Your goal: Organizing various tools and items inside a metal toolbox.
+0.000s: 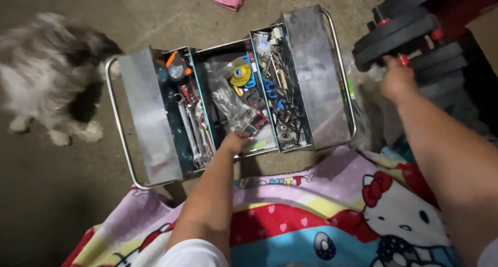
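The left hand (236,141), grip curled narrow, dips into the middle well of the metal toolbox (311,80) at frame centre, fingers among bagged bits; what it pinches I cannot tell. A blurred furry dog (49,75) stands upper left. The right hand (397,80), arm outstretched, closes on a black dumbbell (399,31) upper right.

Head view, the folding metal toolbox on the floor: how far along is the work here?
Done: the grey cantilever metal toolbox lies fully spread open, side trays of wrenches exposed. In hand: the left hand reaches into the centre compartment among clear plastic bags; the right hand rests on a black dumbbell. Left: no tool is lifted out yet.
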